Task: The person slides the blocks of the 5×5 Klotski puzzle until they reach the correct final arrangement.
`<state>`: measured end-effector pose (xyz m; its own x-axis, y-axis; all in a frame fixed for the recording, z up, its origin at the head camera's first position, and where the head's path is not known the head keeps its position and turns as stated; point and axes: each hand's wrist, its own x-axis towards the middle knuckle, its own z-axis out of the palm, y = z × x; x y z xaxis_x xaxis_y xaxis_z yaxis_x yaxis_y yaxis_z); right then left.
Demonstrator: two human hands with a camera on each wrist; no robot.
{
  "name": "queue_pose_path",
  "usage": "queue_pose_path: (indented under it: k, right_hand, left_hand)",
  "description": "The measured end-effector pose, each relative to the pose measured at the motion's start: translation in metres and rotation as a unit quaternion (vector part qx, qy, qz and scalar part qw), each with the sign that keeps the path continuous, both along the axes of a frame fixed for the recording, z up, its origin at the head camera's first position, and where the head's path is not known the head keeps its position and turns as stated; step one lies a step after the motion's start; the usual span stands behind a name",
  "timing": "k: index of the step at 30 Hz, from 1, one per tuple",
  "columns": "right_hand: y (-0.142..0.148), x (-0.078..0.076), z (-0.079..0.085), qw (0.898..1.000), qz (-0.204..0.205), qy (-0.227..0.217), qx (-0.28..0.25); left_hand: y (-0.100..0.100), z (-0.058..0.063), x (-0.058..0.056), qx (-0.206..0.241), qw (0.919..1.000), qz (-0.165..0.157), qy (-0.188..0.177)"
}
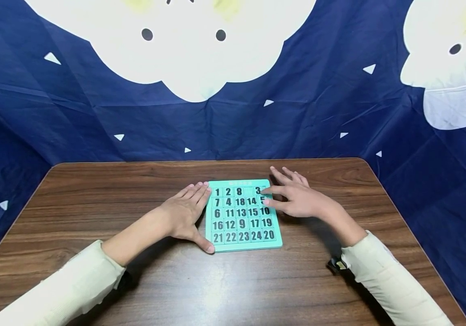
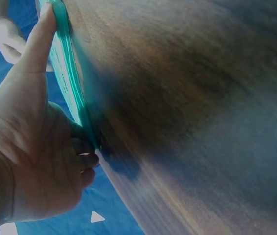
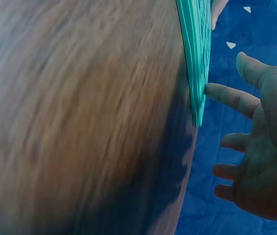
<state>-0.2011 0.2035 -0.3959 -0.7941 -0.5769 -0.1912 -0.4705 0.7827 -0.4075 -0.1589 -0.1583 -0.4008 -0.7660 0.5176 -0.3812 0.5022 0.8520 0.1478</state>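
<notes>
A turquoise number slide puzzle (image 1: 243, 248) lies flat on the wooden table, its numbered tiles in a square grid. In the top row a gap shows between the 8 and the 3. My left hand (image 1: 182, 216) braces the puzzle's left side, thumb at the near corner and straight fingers along the far part of that edge. Over the right side, my right hand (image 1: 298, 198) reaches in with its index fingertip at the 3 tile. Its thumb hovers by the 5 tile, partly covering it, and the other fingers spread past the board. The right wrist view shows the index finger (image 3: 231, 99) meeting the puzzle's face.
The brown wood-grain table (image 1: 74, 203) stretches out on both sides of the puzzle. Behind it hangs a dark blue cloth (image 1: 237, 122) with white cloud shapes and small triangles. Something small and dark (image 1: 334, 265) sits at the right cuff.
</notes>
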Motion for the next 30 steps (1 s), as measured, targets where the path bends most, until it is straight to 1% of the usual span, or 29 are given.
queue_pose_path:
  k: [4, 7, 14, 18, 21, 26, 28, 30]
  right_hand:
    - [-0.012, 0.0, -0.003, 1.0, 0.023, -0.006, -0.005]
    - [-0.016, 0.0, -0.002, 1.0, 0.029, -0.001, -0.008]
    - [0.001, 0.006, 0.005, 1.0, 0.017, 0.005, -0.024]
    - [0.009, 0.008, 0.004, 0.999, 0.017, 0.0, -0.029]
    - [0.011, 0.007, 0.0, 1.0, 0.011, -0.005, -0.021]
    - [0.008, -0.001, -0.005, 1.0, -0.01, -0.001, 0.0]
    - [0.006, -0.002, -0.005, 1.0, -0.011, 0.001, 0.002]
    - [0.004, -0.001, -0.004, 1.0, -0.002, 0.003, -0.006]
  left_hand:
    - [0.0, 0.001, 0.0, -0.006, 1.0, 0.001, -0.004]
    - [0.0, 0.002, 0.001, -0.008, 0.9999, 0.003, -0.005]
    - [0.001, 0.002, 0.001, -0.01, 0.9999, 0.003, -0.004]
    - [0.002, 0.003, 0.001, -0.013, 0.9999, 0.003, -0.005]
    - [0.003, 0.003, 0.001, -0.015, 0.9999, 0.004, -0.008]
    - [0.003, 0.003, 0.001, -0.016, 0.9998, 0.005, -0.008]
    - [0.003, 0.003, 0.001, -0.016, 0.9998, 0.004, -0.007]
    - [0.003, 0.003, 0.001, -0.015, 0.9999, 0.003, -0.005]
